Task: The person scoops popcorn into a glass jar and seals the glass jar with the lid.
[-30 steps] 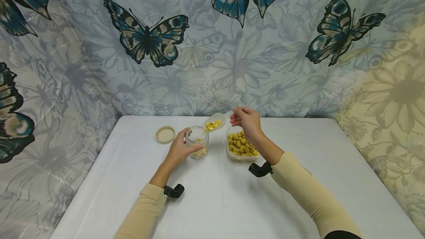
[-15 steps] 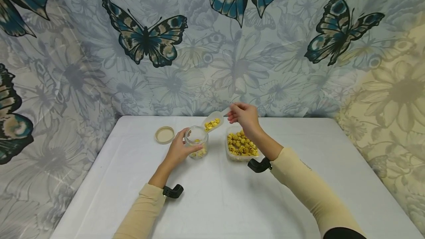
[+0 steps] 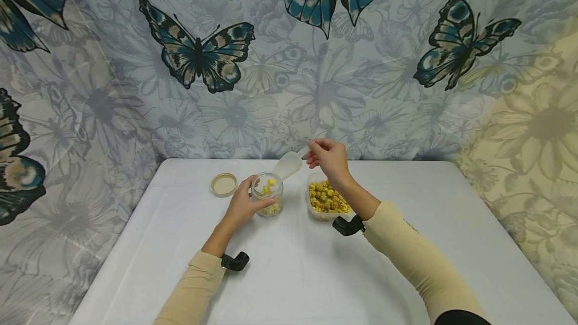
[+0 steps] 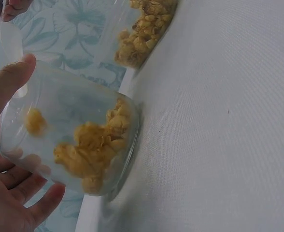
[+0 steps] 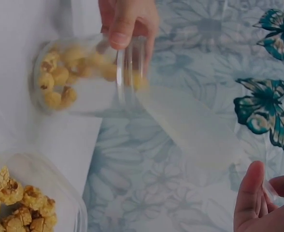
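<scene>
On the white table before the butterfly curtain, my left hand grips the clear glass jar at eleven o'clock while my right hand pinches the translucent plastic scoop; I'd tip slowly, lip over the mouth.

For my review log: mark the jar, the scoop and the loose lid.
jar (image 3: 267, 199), head view, glass side.
scoop (image 3: 287, 165), head view, bowl.
lid (image 3: 224, 184), head view, top face.
</scene>
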Tool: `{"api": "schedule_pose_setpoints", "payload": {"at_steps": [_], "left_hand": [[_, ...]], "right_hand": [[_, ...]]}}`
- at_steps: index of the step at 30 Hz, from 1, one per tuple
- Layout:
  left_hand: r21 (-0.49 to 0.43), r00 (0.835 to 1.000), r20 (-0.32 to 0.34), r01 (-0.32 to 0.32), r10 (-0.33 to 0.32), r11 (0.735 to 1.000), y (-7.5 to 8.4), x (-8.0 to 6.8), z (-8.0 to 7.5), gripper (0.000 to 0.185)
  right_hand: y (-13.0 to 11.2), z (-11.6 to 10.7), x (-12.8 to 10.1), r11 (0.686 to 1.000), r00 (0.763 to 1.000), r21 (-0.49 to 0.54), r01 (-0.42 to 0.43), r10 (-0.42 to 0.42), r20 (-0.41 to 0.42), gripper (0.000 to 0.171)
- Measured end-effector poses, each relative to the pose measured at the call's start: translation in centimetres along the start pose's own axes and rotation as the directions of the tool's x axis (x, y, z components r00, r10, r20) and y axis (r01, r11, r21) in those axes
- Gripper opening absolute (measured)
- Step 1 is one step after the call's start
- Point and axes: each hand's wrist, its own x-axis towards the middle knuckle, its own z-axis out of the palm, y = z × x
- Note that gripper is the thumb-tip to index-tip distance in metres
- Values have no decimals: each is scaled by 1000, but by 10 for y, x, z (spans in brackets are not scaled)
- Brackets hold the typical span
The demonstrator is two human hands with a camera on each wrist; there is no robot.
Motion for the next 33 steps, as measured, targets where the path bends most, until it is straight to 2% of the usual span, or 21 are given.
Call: {"api": "schedule_pose_setpoints", "payload": {"at_steps": [11, 23, 33], "left_hand": [[3, 1000, 4, 1, -1, 1000, 1, 1, -1, 93], [16, 1000, 26, -6, 5, 1000, 3, 2, -3, 93], [42, 999, 47, -14, 13, 999, 7, 3, -6, 91]], "right_hand": [[4, -6, 4, 1000, 1000, 11, -16, 16, -12, 31], [2, -12, 5, 994, 998, 91, -67, 66, 8, 38], [5, -16, 6, 983, 997, 166, -75, 76, 0, 28]]}}
